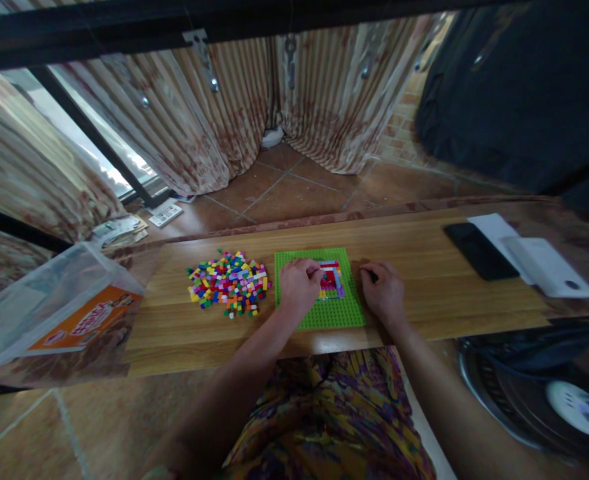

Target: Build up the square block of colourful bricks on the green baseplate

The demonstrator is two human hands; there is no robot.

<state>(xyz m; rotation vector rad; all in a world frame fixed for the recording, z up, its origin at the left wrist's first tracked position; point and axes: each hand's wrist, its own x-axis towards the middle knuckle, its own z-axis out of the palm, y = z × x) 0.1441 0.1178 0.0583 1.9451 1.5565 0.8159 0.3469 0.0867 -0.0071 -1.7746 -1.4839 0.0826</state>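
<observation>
A green studded baseplate [332, 317] lies flat on the wooden bench. Near its middle a pattern of small building bricks [338, 283] shows red, white, lilac, yellow and blue. My left hand [298, 283] is over the plate's left half, finger and thumb pinched at the pattern. A tiny green building brick [325, 276] appears at those fingertips, partly hidden. Just right of the plate, my right hand [384, 291] rests on the bench with its fingers curled closed. What lies inside that curl, if anything, is hidden.
Left of the plate is a heap of loose colourful bricks [229, 280]. A clear plastic bin [59, 307] with an orange label stands at the far left. A black phone-like slab [480, 250] and a white box [549, 267] lie at the bench's right end.
</observation>
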